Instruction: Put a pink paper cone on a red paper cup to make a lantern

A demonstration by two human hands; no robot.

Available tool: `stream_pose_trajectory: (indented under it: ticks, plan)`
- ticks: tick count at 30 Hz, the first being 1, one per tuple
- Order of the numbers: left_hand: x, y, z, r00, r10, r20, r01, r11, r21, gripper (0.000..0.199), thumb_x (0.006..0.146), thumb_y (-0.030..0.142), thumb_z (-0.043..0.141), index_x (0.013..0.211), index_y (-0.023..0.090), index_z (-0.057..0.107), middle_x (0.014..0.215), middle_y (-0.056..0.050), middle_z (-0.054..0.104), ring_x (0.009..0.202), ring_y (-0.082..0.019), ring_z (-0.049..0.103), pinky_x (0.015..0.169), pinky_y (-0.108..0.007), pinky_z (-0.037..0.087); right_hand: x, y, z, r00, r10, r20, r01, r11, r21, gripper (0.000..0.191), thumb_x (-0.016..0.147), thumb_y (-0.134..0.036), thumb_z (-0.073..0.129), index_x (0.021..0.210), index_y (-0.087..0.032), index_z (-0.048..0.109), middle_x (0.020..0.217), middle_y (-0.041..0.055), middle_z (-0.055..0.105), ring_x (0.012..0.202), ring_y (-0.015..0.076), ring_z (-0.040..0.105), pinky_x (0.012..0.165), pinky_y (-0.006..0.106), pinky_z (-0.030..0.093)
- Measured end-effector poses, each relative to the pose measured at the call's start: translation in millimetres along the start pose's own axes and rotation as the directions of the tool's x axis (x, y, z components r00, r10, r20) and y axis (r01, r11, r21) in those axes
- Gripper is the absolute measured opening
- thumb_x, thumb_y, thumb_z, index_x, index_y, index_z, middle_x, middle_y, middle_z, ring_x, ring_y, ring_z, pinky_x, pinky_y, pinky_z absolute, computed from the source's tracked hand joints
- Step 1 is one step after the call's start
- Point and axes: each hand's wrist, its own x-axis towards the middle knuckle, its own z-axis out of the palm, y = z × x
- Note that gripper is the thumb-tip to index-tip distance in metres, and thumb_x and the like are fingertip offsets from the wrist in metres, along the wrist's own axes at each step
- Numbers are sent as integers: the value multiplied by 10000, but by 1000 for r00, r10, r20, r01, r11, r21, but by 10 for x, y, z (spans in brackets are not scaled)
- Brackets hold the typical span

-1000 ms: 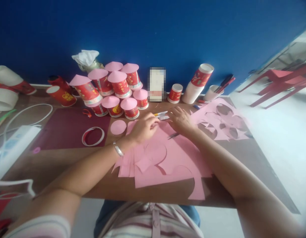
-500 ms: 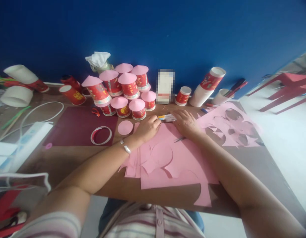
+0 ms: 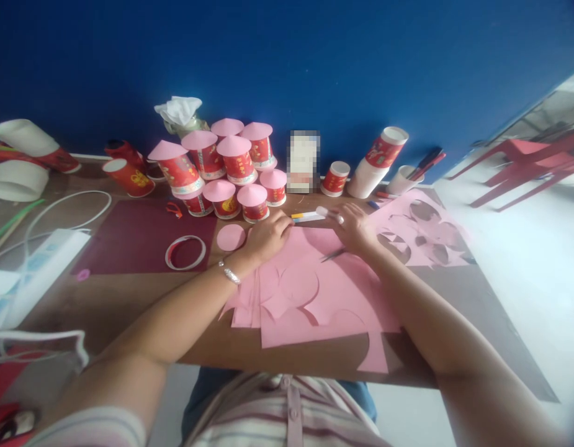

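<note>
My right hand [image 3: 355,228] has its fingers closed on a white capped pen [image 3: 328,215] at the back edge of the pink paper [image 3: 342,285]. Beside it lie a white pen with a yellow end and a blue-tipped one [image 3: 308,216]. Against their left end rests my left hand [image 3: 270,237], fingers curled together; what they hold, if anything, is hidden. Partly under my right hand, dark scissors [image 3: 333,254] lie on the paper. Cut pink pieces and a round outline show on the sheets. A pink disc [image 3: 231,237] lies left of my left hand.
Red cups with pink cone tops [image 3: 234,162] stand behind my left hand. A phone-like upright object [image 3: 303,162], a red cup [image 3: 336,179] and stacked cups [image 3: 378,162] line the wall. Right lies pink paper with holes [image 3: 419,217]; left, a white ring [image 3: 185,252] and power strip [image 3: 44,273].
The view has shifted slightly. My right hand has moved a little away from the other pens, and the white pen in its fingers now shows more clearly. My left hand stays near the pens' left end.
</note>
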Motion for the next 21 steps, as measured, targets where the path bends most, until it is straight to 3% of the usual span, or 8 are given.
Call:
stream_pose_trajectory:
  ticks: [3, 6, 9, 12, 16, 21]
  plan:
    - [1, -10, 22, 1000, 0, -19, -1, 1000, -18, 157, 1008, 172, 573, 1048, 175, 725, 1065, -83, 727, 988, -200, 710, 849, -321, 575, 10, -17, -47, 980, 198, 26, -199, 948, 248, 299, 986, -464, 610, 1048, -199, 736, 974, 85, 783, 877, 240, 718, 797, 373, 552]
    - [8, -21, 36, 999, -10, -40, 9, 999, -33, 146, 1005, 179, 584, 1034, 180, 727, 1056, -88, 733, 972, -210, 716, 828, -326, 578, 20, -7, -62, 957, 263, 118, -289, 863, 414, 352, 965, -521, 636, 1075, -204, 744, 950, 56, 784, 806, 207, 717, 749, 340, 558]
    - [17, -39, 40, 999, -6, -51, 4, 999, -35, 135, 1001, 180, 593, 1034, 181, 724, 1042, -90, 732, 947, -216, 713, 798, -329, 575, 10, 32, -20, 977, 190, 98, -212, 918, 336, 298, 968, -482, 648, 1056, -218, 754, 971, 62, 787, 863, 229, 725, 789, 363, 570]
    - [22, -52, 41, 999, 13, -52, -14, 999, -33, 123, 996, 180, 604, 1028, 183, 722, 1030, -86, 728, 936, -212, 708, 795, -325, 568, -20, 57, 55, 994, 41, 105, -59, 982, 177, 186, 969, -382, 665, 1015, -229, 760, 994, 84, 779, 957, 268, 717, 865, 406, 572]
    - [13, -35, 43, 998, 62, 1, -61, 996, 61, 133, 1008, 199, 598, 1001, 183, 730, 982, -70, 729, 869, -194, 700, 722, -306, 538, -53, 49, 112, 976, -137, 167, 143, 990, -23, 178, 986, -317, 645, 1059, -203, 761, 1013, 120, 753, 1000, 295, 689, 906, 436, 567]
    - [-4, 5, 52, 996, 95, 2, -94, 985, 142, 130, 997, 194, 618, 972, 178, 745, 968, -74, 728, 846, -202, 690, 607, -301, 463, -58, 58, 102, 982, -133, 132, 149, 982, -119, 182, 981, -258, 622, 1096, -208, 754, 1078, 125, 732, 1041, 303, 661, 919, 443, 552]
